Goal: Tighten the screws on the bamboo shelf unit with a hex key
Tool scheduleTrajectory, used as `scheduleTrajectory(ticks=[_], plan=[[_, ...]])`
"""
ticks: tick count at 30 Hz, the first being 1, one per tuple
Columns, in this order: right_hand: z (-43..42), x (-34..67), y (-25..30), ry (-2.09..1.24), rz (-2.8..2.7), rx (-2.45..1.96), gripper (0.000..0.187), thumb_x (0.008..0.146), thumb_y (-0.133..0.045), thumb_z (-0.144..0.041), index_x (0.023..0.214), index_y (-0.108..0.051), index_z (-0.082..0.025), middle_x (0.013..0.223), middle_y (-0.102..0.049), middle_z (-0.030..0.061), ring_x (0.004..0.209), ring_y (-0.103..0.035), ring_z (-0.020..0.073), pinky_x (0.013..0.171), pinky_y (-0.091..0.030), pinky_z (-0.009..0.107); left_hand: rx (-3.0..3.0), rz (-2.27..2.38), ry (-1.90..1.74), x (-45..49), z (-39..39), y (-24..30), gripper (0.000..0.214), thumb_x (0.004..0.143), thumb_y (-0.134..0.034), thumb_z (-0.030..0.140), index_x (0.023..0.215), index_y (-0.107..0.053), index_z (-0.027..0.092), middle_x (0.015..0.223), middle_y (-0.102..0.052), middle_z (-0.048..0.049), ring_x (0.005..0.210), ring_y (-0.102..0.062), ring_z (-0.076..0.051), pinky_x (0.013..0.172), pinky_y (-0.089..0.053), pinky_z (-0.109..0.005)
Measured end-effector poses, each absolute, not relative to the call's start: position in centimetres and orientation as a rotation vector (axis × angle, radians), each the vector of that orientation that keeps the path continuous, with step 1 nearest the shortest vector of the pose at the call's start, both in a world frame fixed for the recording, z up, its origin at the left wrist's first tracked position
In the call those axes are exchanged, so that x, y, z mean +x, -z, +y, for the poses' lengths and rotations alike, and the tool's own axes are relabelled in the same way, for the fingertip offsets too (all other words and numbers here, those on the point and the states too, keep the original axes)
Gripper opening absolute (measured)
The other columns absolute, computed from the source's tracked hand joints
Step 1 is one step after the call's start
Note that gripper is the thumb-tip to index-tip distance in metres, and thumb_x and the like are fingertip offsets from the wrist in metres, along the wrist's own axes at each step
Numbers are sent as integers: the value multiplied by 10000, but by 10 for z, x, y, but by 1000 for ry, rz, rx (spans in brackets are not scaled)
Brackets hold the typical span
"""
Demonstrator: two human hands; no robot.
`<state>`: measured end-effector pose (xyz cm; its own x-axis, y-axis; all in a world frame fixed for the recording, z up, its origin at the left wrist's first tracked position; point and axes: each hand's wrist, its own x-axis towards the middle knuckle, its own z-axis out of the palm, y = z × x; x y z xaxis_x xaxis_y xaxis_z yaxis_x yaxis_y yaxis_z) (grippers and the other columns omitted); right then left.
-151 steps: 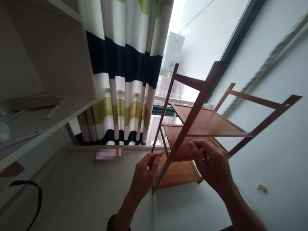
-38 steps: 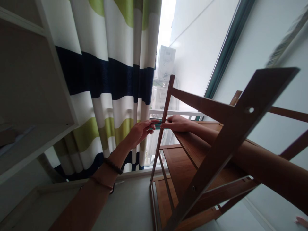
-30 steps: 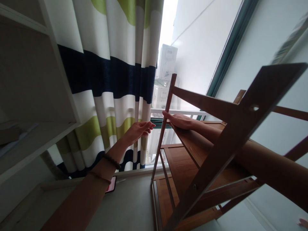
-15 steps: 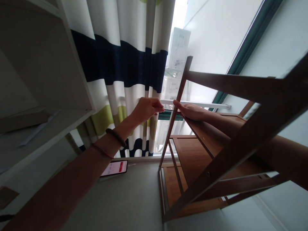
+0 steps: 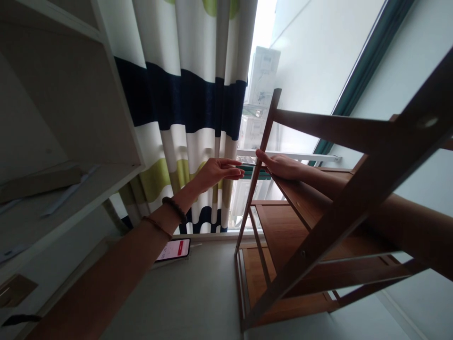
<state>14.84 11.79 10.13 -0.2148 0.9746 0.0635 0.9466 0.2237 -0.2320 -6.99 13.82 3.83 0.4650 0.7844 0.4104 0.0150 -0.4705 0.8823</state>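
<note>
My left hand [image 5: 221, 171] reaches to the left side of a brown wooden shelf rack [image 5: 283, 226]. Its thumb and fingertips are at the end of a thin metal rod [image 5: 249, 165], which looks like a hex key. The rod's other end meets the rack's narrow upright post, and its tip is not visible. Gripping that post [image 5: 265, 134] where a shelf board joins it, my right hand [image 5: 283, 166] rests its thumb on the wood. Its other fingers are partly hidden. My right forearm passes through the rack, behind the thick near post.
A striped curtain [image 5: 198, 104] hangs behind my left hand, beside a window with a white rail [image 5: 297, 155]. A white cabinet [image 5: 116, 99] stands at left. Below my left wrist lies a phone [image 5: 177, 249] with its screen lit.
My left fingers have opened from a tight pinch to a looser, more stretched shape at the rod's end. My right hand keeps its hold. The view has shifted slightly.
</note>
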Motion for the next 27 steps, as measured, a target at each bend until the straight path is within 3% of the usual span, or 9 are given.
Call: scheduleTrajectory(ticks=[4, 8, 16, 19, 22, 27], plan=[[118, 150, -101, -227, -2307, -1817, 901, 739, 0, -761, 684, -662, -154, 729, -620, 100, 698, -581, 218, 728, -424, 349, 2373, 921, -1139, -70, 144, -44, 210, 723, -644, 327, 850, -692, 167, 733, -686, -54, 658, -641, -167, 714, -514, -366], [116, 148, -103, -239, -2302, -1789, 896, 727, -12, -774, 740, -672, -168, 742, -621, 95, 730, -580, 226, 735, -422, 345, 2651, 1065, -1165, -64, 140, -49, 186, 780, -569, 283, 876, -694, 183, 727, -681, -56, 661, -620, -180, 726, -487, -399], [112, 143, -104, -253, -2270, -1814, 896, 732, -33, -774, 756, -679, -153, 838, -650, 127, 811, -586, 247, 762, -424, 343, 1767, 766, -1032, -61, 132, -48, 317, 749, -605, 415, 906, -688, 153, 903, -705, -102, 805, -664, -186, 745, -534, -358], [111, 142, -104, -262, -2280, -1801, 870, 764, -42, -745, 788, -687, -162, 850, -654, 118, 820, -593, 243, 786, -423, 345, 1731, 796, -916, -64, 136, -52, 352, 718, -634, 429, 937, -680, 158, 802, -713, -97, 698, -669, -176, 663, -551, -341], [110, 142, -105, -254, -2265, -1846, 872, 754, -45, -754, 721, -682, -160, 802, -651, 119, 776, -600, 245, 779, -429, 350, 1700, 866, -877, -64, 140, -56, 340, 684, -672, 404, 923, -686, 163, 689, -704, -73, 592, -653, -158, 597, -554, -320], [109, 141, -107, -233, -2254, -1875, 883, 745, -28, -759, 666, -659, -147, 757, -646, 119, 734, -600, 233, 786, -425, 356, 1591, 792, -774, -64, 148, -65, 208, 653, -716, 299, 797, -714, 150, 856, -709, -123, 758, -674, -188, 689, -557, -314]])
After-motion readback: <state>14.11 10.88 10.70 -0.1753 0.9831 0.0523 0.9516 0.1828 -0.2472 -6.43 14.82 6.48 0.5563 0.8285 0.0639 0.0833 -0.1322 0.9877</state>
